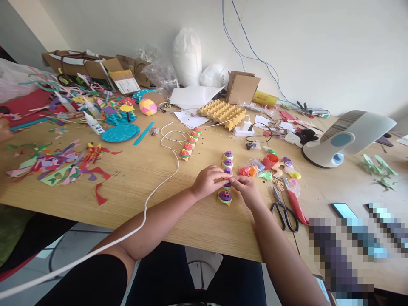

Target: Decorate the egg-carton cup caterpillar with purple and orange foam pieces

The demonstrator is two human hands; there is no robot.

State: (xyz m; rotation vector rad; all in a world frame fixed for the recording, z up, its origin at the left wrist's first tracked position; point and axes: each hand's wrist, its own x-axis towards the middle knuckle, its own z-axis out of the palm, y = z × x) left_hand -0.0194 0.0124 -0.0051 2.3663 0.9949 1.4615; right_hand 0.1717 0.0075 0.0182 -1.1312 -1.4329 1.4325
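Observation:
My left hand [210,182] and my right hand [246,192] meet at the fingertips, both pinched closed. What they hold between them is too small and hidden to make out. Below and behind the fingers runs a row of egg-carton cups [228,162] topped with purple clay, partly covered by my hands. The nearest purple cup [225,196] shows a yellow-orange ring on top and a green rim. A second strip of cups [188,145], topped in red with yellow rings, stands farther back to the left.
Right of my hands lie bagged coloured clay [247,171], an orange tape roll [270,160], black scissors [283,212] and a red-handled cutter [296,204]. A white cable [149,197] crosses the table on the left. Beyond are paper scraps [68,163], a yellow egg tray [219,111] and a fan [347,136].

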